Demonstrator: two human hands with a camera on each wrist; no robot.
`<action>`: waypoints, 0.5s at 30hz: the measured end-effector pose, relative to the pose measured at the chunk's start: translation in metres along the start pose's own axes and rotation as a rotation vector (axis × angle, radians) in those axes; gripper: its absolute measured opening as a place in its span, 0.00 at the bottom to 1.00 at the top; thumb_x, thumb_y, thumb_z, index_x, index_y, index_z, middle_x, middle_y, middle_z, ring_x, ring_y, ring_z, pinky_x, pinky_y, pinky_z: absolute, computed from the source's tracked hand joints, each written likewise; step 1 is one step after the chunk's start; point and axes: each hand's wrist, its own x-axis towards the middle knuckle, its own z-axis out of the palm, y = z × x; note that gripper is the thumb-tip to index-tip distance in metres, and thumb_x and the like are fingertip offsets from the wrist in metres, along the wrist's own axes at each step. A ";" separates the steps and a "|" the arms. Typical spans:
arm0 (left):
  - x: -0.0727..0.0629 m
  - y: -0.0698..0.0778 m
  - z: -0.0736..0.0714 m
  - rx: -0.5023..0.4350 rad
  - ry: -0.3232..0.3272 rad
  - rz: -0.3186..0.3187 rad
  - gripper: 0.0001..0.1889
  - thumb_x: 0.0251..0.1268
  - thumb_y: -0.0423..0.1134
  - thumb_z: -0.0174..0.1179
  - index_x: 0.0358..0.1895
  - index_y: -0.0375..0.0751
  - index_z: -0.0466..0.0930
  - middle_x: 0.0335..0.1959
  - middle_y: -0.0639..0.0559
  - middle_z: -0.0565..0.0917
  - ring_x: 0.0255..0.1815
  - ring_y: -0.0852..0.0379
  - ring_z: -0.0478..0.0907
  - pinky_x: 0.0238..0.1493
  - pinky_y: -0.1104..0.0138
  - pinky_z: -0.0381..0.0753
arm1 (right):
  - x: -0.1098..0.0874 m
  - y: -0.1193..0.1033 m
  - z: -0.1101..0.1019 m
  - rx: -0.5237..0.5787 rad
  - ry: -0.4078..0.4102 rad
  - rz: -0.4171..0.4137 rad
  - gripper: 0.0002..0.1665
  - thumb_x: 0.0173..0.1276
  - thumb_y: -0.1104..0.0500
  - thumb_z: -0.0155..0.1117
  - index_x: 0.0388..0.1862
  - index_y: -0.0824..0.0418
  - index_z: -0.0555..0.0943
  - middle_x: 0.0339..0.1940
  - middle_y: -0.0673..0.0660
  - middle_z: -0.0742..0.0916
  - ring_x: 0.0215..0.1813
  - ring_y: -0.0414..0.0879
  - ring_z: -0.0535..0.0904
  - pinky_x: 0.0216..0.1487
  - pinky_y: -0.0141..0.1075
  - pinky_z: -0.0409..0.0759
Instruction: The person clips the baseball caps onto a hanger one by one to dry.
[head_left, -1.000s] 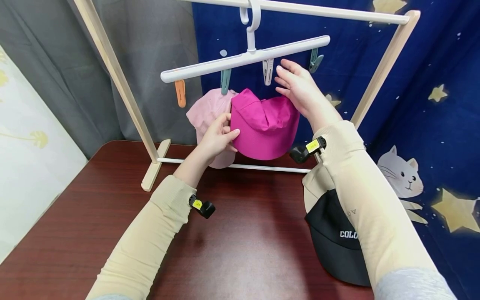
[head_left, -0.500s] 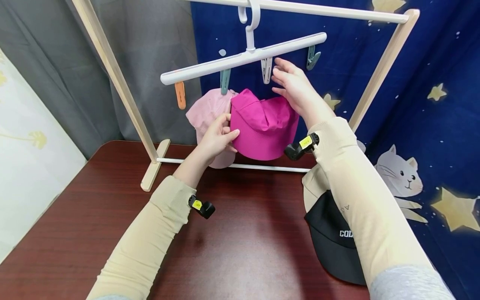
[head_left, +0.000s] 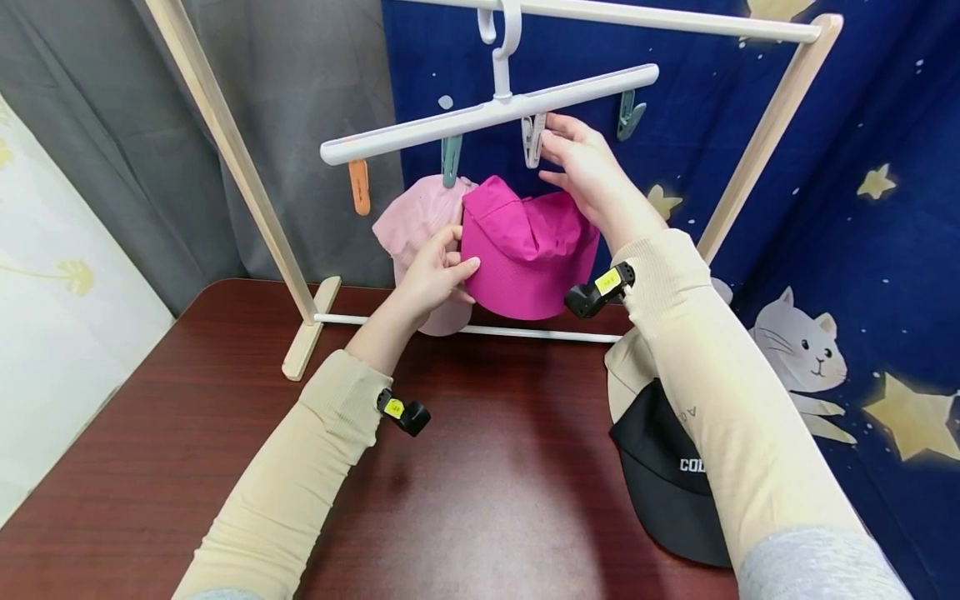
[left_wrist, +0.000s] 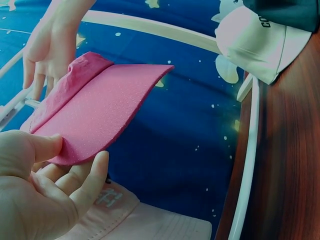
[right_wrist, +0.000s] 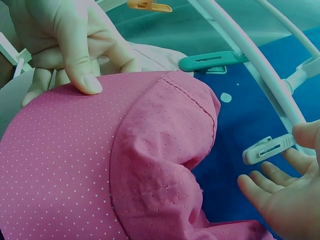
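The reddish-brown worktop (head_left: 480,500) is spread across the lower frame, with a wooden rack (head_left: 231,150) stood over its far edge. A white hanger (head_left: 420,132) is hung from the rack's top rail, tilted lower at the left. At lower right, a black cap (head_left: 671,492) is overlapped onto a beige cap (head_left: 626,375). The magenta cap (head_left: 528,271) is held up at frame centre, partly in front of a pale pink cap (head_left: 420,217) that seems to be hung from the teal clip (head_left: 451,160).

The magenta cap's brim edge is pinched by the left hand (head_left: 435,271). The white clip (head_left: 532,150) is straddled by the right hand's (head_left: 592,171) thumb and forefinger; whether that grip is closed cannot be told.

The crown could be missed by the clip, since a gap is left between them. The hanger could be swung by uneven pressure, and the cap could be twisted or dropped because only one side is supported.
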 end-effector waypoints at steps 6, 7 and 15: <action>-0.001 0.001 0.000 -0.004 0.001 -0.005 0.12 0.71 0.27 0.51 0.53 0.35 0.65 0.36 0.38 0.82 0.23 0.55 0.80 0.32 0.49 0.82 | -0.001 0.000 0.000 0.030 0.030 0.007 0.28 0.77 0.61 0.47 0.74 0.62 0.58 0.70 0.58 0.69 0.68 0.48 0.66 0.67 0.43 0.62; -0.001 0.001 0.000 -0.004 0.002 -0.007 0.12 0.71 0.27 0.51 0.53 0.35 0.65 0.36 0.37 0.82 0.23 0.55 0.80 0.32 0.49 0.82 | -0.001 -0.001 0.000 0.036 0.034 0.007 0.29 0.77 0.61 0.47 0.74 0.63 0.58 0.70 0.58 0.69 0.68 0.48 0.66 0.67 0.43 0.63; -0.002 0.001 0.000 -0.009 -0.001 -0.007 0.12 0.71 0.27 0.51 0.54 0.35 0.65 0.38 0.36 0.81 0.25 0.55 0.81 0.28 0.56 0.83 | -0.002 -0.003 0.002 0.062 0.081 0.005 0.28 0.74 0.63 0.52 0.71 0.66 0.62 0.67 0.61 0.72 0.65 0.51 0.71 0.63 0.40 0.69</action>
